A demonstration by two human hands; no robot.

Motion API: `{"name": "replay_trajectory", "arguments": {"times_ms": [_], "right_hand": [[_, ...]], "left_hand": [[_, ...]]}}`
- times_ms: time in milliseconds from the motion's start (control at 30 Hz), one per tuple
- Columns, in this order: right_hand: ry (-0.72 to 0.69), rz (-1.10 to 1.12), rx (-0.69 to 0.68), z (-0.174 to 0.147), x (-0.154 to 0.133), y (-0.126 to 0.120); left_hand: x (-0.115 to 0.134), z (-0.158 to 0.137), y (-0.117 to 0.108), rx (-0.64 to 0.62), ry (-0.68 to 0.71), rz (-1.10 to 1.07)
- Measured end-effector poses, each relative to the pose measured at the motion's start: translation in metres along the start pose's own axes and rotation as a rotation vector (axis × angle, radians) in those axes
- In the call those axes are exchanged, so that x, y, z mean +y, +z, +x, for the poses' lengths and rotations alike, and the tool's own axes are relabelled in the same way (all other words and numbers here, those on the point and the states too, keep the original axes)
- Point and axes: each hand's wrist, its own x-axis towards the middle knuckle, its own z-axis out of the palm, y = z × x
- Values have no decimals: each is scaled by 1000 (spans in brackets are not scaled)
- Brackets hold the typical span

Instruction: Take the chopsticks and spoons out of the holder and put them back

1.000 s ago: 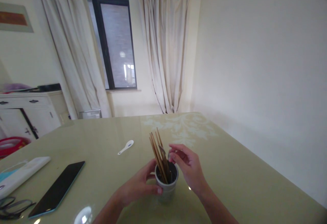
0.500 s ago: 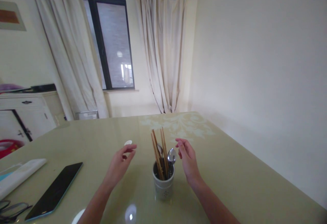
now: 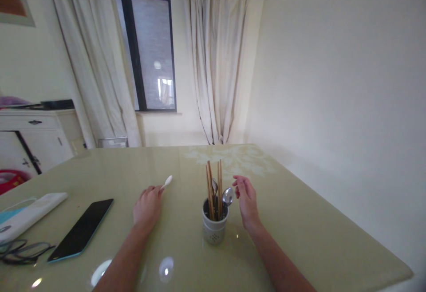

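Note:
A white spoon (image 3: pixel 168 179) lies on the table with its bowl pointing away from me. My left hand (image 3: pixel 148 204) is down at the table, fingers closed around the handle, most of which is hidden. Ahead and to the right stands a pale grey utensil cup (image 3: pixel 214 230). Several wooden chopsticks (image 3: pixel 209 190) and two metal spoons (image 3: pixel 228 196) stick up out of it. My right hand (image 3: pixel 246 199) hovers just right of the nearer metal spoon, fingers loosely bent and apart, holding nothing.
On the left lie a black tablet-like device (image 3: pixel 83 230), a pair of glasses (image 3: pixel 25 251) and a long white object (image 3: pixel 36 214). The greenish glossy table (image 3: pixel 299 238) reaches toward the right wall. Beyond it are curtains (image 3: pixel 219 61) and a white cabinet (image 3: pixel 43 139).
My left hand has come down and closed on the white spoon's handle. My right hand stays beside the cup. The whole view has shifted slightly.

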Motion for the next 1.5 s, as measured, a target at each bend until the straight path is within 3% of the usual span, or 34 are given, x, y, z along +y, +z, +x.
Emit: {"name": "replay_trajectory", "arguments": {"times_ms": [100, 167, 300, 367, 433, 500, 633, 833, 1033, 1100, 1233, 1400, 1500], "right_hand": [[-150, -62, 101, -7, -19, -8], [-214, -84, 83, -16, -36, -10], [-190, -143, -244, -35, -74, -1], [-154, -231, -387, -39, -88, 8], [-161, -316, -434, -38, -99, 16], [-207, -377, -419, -34, -107, 18], [-317, -457, -361, -15, -120, 10], [-326, -528, -598, 4, -112, 4], [-382, -515, -684, -3, -85, 7], [-408, -487, -598, -2, -85, 5], [-389, -351, -301, 14, -76, 5], [-191, -136, -98, 28, -22, 9], [-72, -125, -84, 19, 11, 8]], "left_hand": [[15, -8, -9, 199, 126, -131], [31, -17, -15, 358, 281, -262], [64, -42, -24, 503, 693, -455], [74, -53, -26, 504, 875, -494], [80, -60, -26, 475, 962, -514], [84, -63, -23, 442, 941, -530], [94, -60, -15, 421, 711, -640], [98, -60, -4, 138, 521, -850], [95, -63, 0, -72, 465, -905], [94, -63, 1, -85, 464, -918], [90, -64, 3, -107, 534, -925], [87, -66, 2, -128, 619, -904], [85, -67, 2, -143, 641, -877]]}}
